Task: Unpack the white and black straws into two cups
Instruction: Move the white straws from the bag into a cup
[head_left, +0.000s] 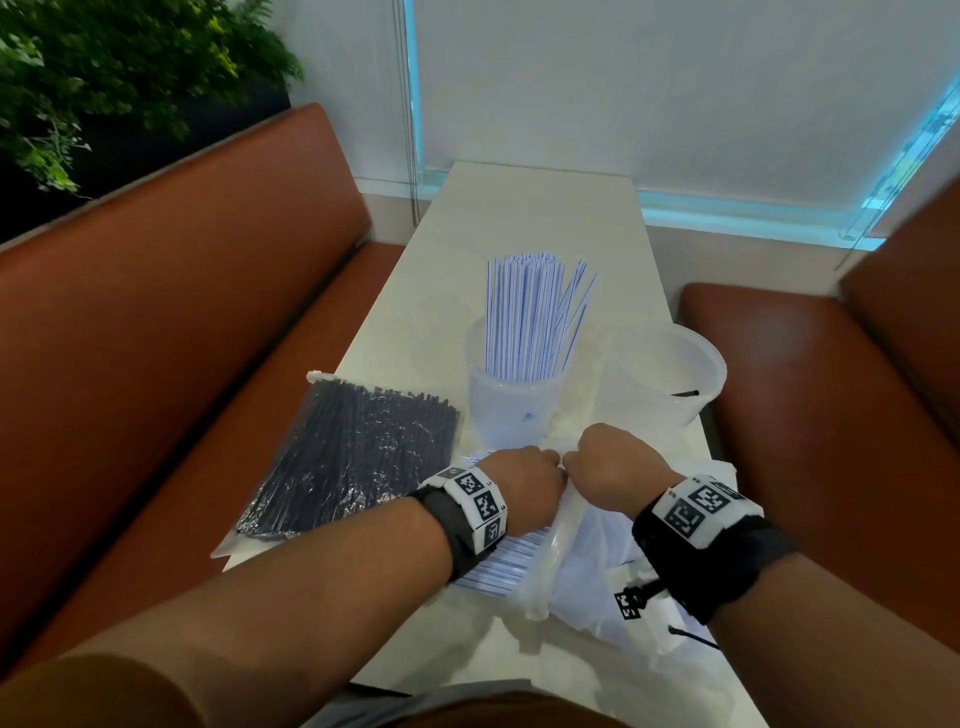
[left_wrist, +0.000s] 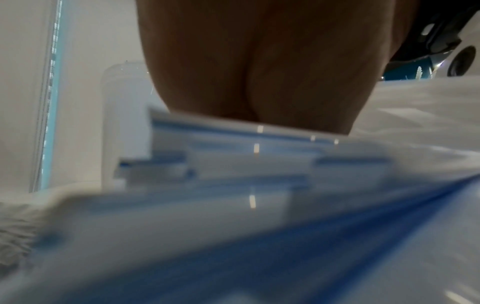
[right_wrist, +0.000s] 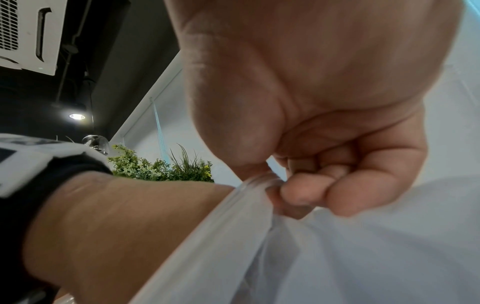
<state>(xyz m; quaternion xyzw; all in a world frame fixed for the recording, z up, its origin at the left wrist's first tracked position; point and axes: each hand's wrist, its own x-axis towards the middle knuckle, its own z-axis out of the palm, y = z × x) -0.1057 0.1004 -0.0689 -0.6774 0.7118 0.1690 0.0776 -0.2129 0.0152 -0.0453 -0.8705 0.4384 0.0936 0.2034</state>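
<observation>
Left hand (head_left: 524, 480) and right hand (head_left: 613, 462) knuckle to knuckle, each grip pinching bag mouth (right_wrist: 249, 197); white straws (head_left: 506, 564) run lengthwise toward body, under left wrist; left nearer.

The narrow worktop (head_left: 545, 218) lay bare beyond the cups, leaving open passage there. The middle was obstructed by the cup of white straws (head_left: 511, 400), whose straws stood tall, and by the second cup (head_left: 665, 374) at the right edge; only a slim gap separated the two. The bag of black straws (head_left: 353, 457) covered the left edge. The near end was taken up by the crumpled clear bag (head_left: 597, 571) and both forearms.
</observation>
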